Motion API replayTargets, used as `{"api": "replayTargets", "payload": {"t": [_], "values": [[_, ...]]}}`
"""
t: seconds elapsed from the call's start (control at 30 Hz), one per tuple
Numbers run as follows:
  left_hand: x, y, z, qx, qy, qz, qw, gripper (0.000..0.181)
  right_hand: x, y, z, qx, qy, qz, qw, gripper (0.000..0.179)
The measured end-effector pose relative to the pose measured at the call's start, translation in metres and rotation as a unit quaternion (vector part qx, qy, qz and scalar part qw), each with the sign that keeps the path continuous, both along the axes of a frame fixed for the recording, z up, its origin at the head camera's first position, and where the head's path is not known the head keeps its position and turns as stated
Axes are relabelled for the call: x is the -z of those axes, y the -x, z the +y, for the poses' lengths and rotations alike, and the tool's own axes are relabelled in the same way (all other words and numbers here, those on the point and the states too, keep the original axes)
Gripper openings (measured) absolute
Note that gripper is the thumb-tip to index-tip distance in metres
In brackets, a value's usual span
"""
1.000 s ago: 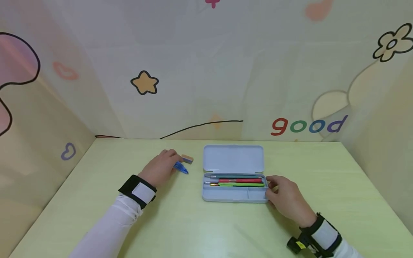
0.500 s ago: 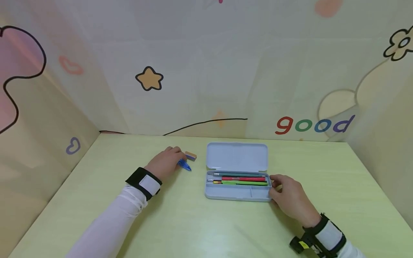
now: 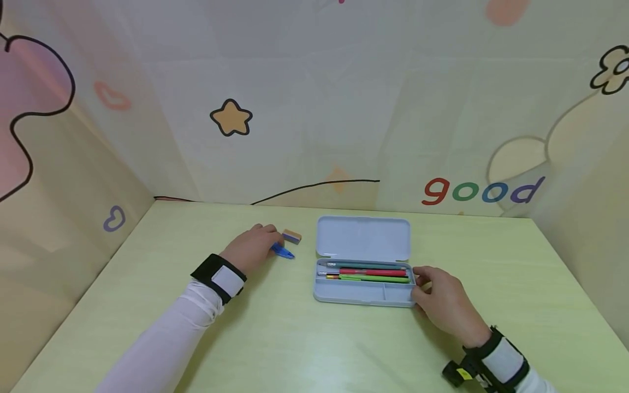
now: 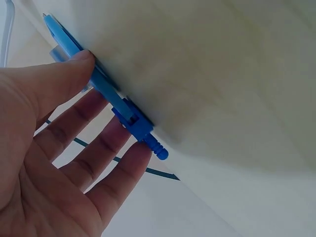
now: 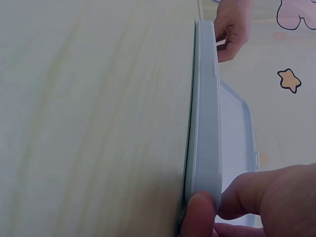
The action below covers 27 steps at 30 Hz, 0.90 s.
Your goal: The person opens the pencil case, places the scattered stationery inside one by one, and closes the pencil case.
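Observation:
My left hand is at the table's left-centre, pinching a blue drawing compass between thumb and fingers. In the left wrist view the compass shows its hinge, ridged knob and pointed far end; the thumb covers part of its legs. Just beyond the fingertips lies an eraser with a blue-and-white sleeve. A pale blue pencil case stands with its lid up. My right hand grips the case's right end, thumb at the front corner, as the right wrist view also shows along the case wall.
Inside the case's rear compartment lie a red pen, a green pen and a bluish pencil. The front part has a small divider. A printed cloth backdrop rises behind the pale table.
The head view has shifted slightly. The compass has tilted a little, its visible end pointing more to the right. Both hands keep their holds, and the case stays put.

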State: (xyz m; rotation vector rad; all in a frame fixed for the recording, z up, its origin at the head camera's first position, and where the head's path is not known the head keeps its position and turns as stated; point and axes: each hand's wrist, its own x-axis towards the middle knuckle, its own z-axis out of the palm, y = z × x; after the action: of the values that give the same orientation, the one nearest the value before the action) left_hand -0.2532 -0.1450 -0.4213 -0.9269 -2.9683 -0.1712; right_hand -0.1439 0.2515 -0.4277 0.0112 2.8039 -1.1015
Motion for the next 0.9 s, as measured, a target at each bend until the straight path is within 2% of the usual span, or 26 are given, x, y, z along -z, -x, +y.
{"api": "replayTargets", "payload": {"t": [0.47, 0.73, 0.9], "values": [[0.000, -0.007, 0.002, -0.005, 0.005, -0.018, 0.9998, 0.019, 0.001, 0.001, 0.000, 0.007, 0.001, -0.007, 0.9999, 0.049], [0.000, -0.012, -0.002, 0.011, -0.004, 0.003, 0.9999, 0.017, 0.001, 0.001, 0.000, 0.005, 0.001, -0.004, 1.0000, 0.049], [-0.004, -0.017, -0.002, 0.003, -0.010, 0.003, 0.9999, 0.018, 0.001, 0.002, 0.000, 0.004, -0.001, 0.000, 1.0000, 0.049]]}}
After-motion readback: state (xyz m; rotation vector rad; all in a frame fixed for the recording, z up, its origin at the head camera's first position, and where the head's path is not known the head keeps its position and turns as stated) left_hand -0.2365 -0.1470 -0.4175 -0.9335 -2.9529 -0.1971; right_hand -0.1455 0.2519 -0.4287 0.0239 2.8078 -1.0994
